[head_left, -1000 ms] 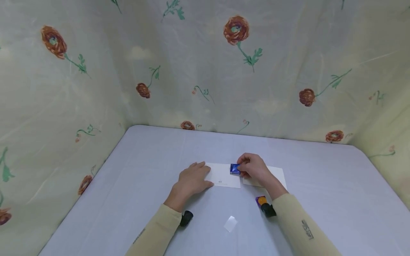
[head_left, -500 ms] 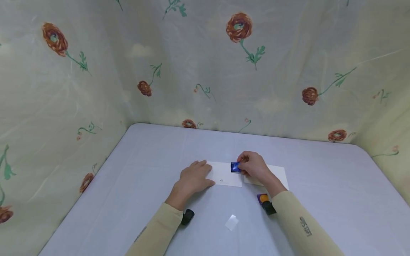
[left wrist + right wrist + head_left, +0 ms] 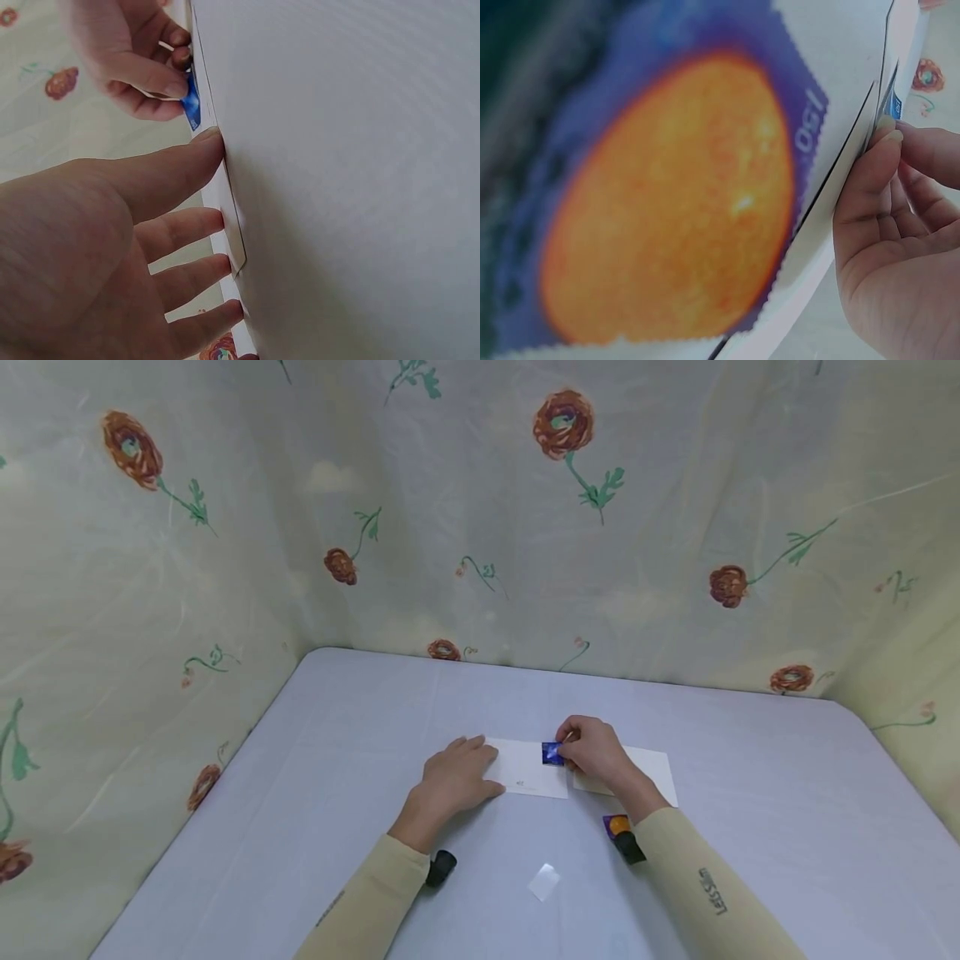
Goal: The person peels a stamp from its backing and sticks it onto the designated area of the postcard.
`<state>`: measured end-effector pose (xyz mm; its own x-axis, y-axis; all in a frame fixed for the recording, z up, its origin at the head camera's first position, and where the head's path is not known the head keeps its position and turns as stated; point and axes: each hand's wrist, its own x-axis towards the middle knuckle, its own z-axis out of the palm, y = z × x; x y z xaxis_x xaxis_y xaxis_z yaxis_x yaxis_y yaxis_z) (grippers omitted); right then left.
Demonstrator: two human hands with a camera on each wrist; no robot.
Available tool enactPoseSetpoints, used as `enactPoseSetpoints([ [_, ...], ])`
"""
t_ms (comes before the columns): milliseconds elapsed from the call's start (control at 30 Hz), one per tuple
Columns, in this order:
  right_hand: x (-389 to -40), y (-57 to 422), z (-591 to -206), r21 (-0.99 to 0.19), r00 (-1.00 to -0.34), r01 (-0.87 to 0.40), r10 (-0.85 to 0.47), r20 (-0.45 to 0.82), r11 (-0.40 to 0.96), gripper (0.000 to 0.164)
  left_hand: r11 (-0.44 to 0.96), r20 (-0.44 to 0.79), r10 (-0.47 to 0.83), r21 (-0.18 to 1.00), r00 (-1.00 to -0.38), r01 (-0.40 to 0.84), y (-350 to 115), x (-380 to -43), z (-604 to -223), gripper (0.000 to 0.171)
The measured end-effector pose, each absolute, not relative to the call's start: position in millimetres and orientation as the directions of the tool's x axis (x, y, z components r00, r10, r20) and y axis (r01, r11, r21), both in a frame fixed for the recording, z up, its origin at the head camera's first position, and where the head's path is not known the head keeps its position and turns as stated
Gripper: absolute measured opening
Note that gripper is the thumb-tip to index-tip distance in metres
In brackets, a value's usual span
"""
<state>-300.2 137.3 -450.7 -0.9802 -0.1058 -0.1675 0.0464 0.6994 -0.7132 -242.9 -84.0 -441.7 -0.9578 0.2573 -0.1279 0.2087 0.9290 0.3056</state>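
Observation:
My right hand (image 3: 594,749) pinches a small blue postage stamp (image 3: 551,753) between thumb and fingers, at the upper right corner of a white envelope or card (image 3: 522,772). In the right wrist view the same hand (image 3: 900,202) covers most of the blue stamp (image 3: 892,105). My left hand (image 3: 454,777) rests on the left end of that white piece with its fingers spread and fairly straight. From the left wrist, the thumb and fingertips of the left hand (image 3: 97,232) touch its surface.
A second white envelope or card (image 3: 654,770) lies partly beneath my right hand. Nearer me is a purple and orange stamp (image 3: 617,825), partly covered by a black object (image 3: 628,847) at the right wrist. A small shiny pale square (image 3: 544,882) lies on the white table (image 3: 480,927).
The view shifts slightly. My right hand stays pinching the blue stamp at the envelope or card's corner, with only a tiny movement; the left hand keeps its place.

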Motion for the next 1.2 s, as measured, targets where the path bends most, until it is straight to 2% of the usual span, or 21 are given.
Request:
enactPoseSetpoints([
  [533, -300.2, 134.7, -450.0, -0.686, -0.978, 0.037, -0.116, -0.175, 0.726, 0.016, 0.93, -0.118, 0.264, 0.294, -0.957, 0.221, -85.4, -243.3, -443.6, 0.057],
  [1200, -303.8, 127.7, -448.0, -0.581, -0.98, 0.029, -0.09, -0.175, 0.813, 0.017, 0.936, -0.126, 0.258, 0.277, -0.958, 0.216, -84.9, -243.8, -441.8, 0.058],
])
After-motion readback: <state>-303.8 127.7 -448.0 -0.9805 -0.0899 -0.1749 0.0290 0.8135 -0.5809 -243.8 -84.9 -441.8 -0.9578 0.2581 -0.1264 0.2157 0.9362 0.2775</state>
